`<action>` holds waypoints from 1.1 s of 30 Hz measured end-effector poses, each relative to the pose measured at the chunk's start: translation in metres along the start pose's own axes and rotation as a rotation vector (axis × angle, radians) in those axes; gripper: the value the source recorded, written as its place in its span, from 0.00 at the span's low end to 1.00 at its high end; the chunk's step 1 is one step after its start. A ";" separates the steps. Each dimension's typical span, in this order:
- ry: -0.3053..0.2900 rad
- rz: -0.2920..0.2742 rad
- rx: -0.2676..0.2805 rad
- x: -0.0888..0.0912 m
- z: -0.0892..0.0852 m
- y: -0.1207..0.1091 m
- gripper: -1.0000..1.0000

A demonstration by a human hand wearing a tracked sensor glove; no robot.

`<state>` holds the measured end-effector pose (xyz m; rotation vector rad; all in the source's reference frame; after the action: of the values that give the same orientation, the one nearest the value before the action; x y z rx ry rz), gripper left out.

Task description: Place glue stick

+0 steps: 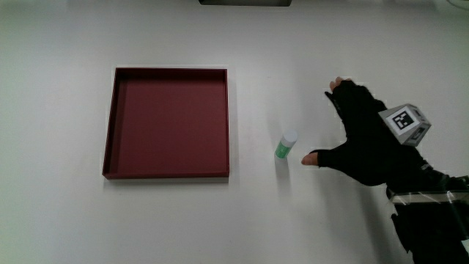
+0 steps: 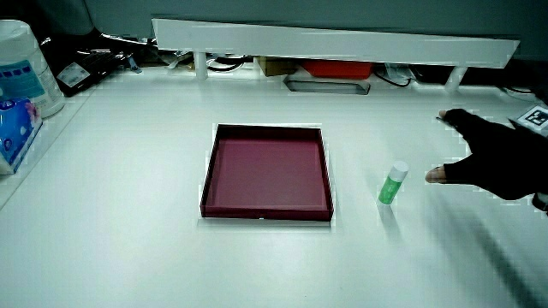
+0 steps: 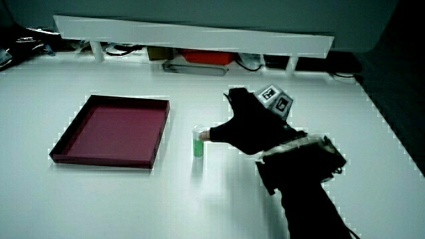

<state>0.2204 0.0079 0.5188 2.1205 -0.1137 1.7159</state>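
A small green glue stick (image 1: 286, 145) with a white cap stands upright on the white table between the dark red tray (image 1: 110, 132) and the hand (image 1: 359, 139). Both side views show the glue stick (image 2: 393, 184) (image 3: 198, 145) too. The black-gloved hand (image 2: 488, 154) (image 3: 249, 123) hovers just beside the stick with its fingers spread wide and holds nothing. Its thumb tip is close to the stick and apart from it. The tray (image 2: 325, 171) (image 3: 159, 136) has nothing in it.
A low white partition (image 2: 334, 38) runs along the table edge farthest from the person, with a red box and cables under it. A white tub and a blue packet (image 2: 17, 94) stand at the table's edge in a side view.
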 end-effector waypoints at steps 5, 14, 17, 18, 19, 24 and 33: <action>-0.011 -0.053 -0.011 0.012 -0.002 -0.003 0.50; 0.016 -0.104 -0.016 0.028 -0.005 -0.006 0.50; 0.034 -0.100 -0.013 0.029 -0.005 -0.006 0.50; 0.033 -0.101 -0.010 0.030 -0.005 -0.006 0.50; 0.042 -0.101 -0.010 0.031 -0.005 -0.006 0.50; 0.046 -0.096 -0.013 0.034 -0.005 -0.006 0.44; 0.046 -0.096 -0.002 0.034 -0.005 -0.008 0.32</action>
<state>0.2263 0.0233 0.5495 2.0495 -0.0002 1.7062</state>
